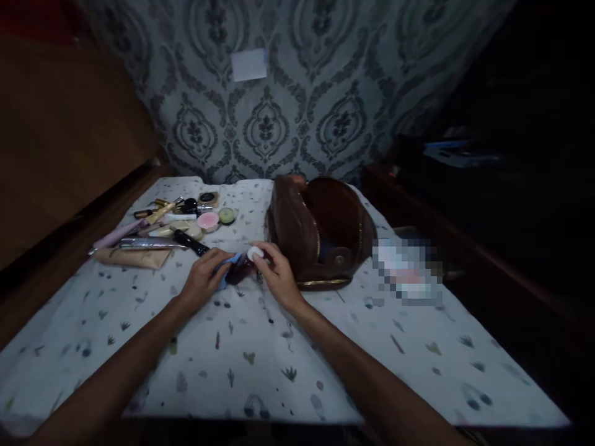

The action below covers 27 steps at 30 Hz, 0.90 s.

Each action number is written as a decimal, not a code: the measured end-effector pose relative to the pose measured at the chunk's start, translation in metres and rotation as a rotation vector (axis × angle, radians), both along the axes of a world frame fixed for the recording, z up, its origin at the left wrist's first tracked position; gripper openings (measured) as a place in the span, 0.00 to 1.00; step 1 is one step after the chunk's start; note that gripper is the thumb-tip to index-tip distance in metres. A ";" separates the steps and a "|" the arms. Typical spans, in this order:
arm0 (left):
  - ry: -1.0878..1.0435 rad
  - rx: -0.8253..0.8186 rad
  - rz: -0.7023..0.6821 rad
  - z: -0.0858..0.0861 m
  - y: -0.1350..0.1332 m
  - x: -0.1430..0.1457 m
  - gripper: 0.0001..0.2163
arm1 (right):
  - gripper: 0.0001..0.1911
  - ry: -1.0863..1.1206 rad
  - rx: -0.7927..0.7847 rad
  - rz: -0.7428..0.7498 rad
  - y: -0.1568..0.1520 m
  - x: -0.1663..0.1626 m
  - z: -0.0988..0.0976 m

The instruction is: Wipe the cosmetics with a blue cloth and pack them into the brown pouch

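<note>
- Eyeing makeup [162,231] at 10 o'clock from dark bottle [239,271], maybe knocking it by swinging wide
- Curling left hand [204,272] round blue cloth [224,276] and bottle, maybe slipping through loose bunching
- Pinching white cap [255,253] in right hand [281,279], possibly spilling by twisting
- Crowding brown bag [290,229] at 2 o'clock, maybe bumping, ugh

No readable text, brand or number anywhere. Taken from mid-view, no words can be made out on the dark bottle [238,272] at eight o'clock, the beige tube [132,257] at nine or the paper [250,65] on the wall near eleven; the item [409,271] near four is pixelated.
</note>
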<state>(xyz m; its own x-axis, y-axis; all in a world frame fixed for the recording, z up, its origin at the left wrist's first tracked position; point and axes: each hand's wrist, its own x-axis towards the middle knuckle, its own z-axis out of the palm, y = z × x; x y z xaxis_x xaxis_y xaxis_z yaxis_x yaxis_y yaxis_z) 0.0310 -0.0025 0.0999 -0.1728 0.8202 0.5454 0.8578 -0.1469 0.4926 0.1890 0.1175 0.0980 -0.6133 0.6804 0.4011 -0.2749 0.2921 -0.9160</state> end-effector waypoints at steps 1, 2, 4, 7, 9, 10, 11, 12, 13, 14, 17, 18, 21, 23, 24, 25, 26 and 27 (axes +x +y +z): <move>-0.012 0.008 0.000 0.000 0.000 0.000 0.11 | 0.13 -0.009 0.009 0.001 -0.001 0.001 0.000; -0.021 0.019 -0.001 0.001 -0.001 0.000 0.12 | 0.13 -0.020 0.016 0.006 -0.003 0.002 0.000; -0.031 0.045 -0.009 0.003 -0.002 0.002 0.12 | 0.13 -0.037 0.021 0.020 -0.005 0.004 0.001; -0.031 0.089 -0.030 0.007 -0.004 0.008 0.13 | 0.14 -0.046 0.029 0.030 -0.007 0.006 0.002; -0.007 0.119 -0.048 0.009 -0.005 0.013 0.13 | 0.14 -0.052 0.047 0.027 -0.007 0.007 0.002; 0.014 0.131 -0.061 0.010 -0.005 0.016 0.13 | 0.14 -0.054 0.059 0.024 -0.008 0.007 0.002; 0.039 0.140 -0.076 0.011 -0.005 0.017 0.13 | 0.14 -0.054 0.067 0.020 -0.008 0.007 0.002; 0.063 0.144 -0.094 0.012 -0.005 0.018 0.13 | 0.14 -0.055 0.072 0.017 -0.008 0.008 0.002; 0.081 0.143 -0.112 0.013 -0.005 0.018 0.12 | 0.14 -0.056 0.074 0.014 -0.009 0.008 0.002; 0.092 0.141 -0.129 0.013 -0.006 0.017 0.12 | 0.14 -0.056 0.075 0.012 -0.009 0.008 0.002; 0.094 0.110 -0.166 0.014 -0.007 0.010 0.12 | 0.14 -0.059 0.081 0.005 -0.009 0.009 0.002; 0.093 0.090 -0.177 0.014 -0.008 0.007 0.12 | 0.14 -0.060 0.086 0.002 -0.009 0.010 0.002; 0.106 0.017 -0.208 0.014 -0.009 -0.004 0.12 | 0.14 -0.063 0.103 -0.011 -0.009 0.010 0.001; 0.136 -0.026 -0.225 0.014 -0.010 -0.012 0.13 | 0.14 -0.062 0.126 -0.022 -0.009 0.010 0.000; 0.154 -0.047 -0.228 0.013 -0.011 -0.015 0.13 | 0.14 -0.062 0.138 -0.027 -0.009 0.010 0.000; 0.171 -0.068 -0.227 0.013 -0.012 -0.019 0.13 | 0.14 -0.060 0.146 -0.031 -0.009 0.010 0.000; 0.186 -0.093 -0.222 0.013 -0.012 -0.021 0.13 | 0.14 -0.058 0.150 -0.034 -0.009 0.011 -0.001; 0.197 -0.119 -0.215 0.013 -0.013 -0.024 0.13 | 0.14 -0.057 0.148 -0.035 -0.009 0.011 -0.001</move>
<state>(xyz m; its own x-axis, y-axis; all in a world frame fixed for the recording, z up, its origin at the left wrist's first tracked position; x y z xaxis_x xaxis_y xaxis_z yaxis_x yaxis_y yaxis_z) 0.0070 -0.0153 0.1127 0.1109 0.8864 0.4493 0.8941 -0.2864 0.3444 0.1997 0.1085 0.0971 -0.6150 0.6380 0.4634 -0.2109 0.4333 -0.8763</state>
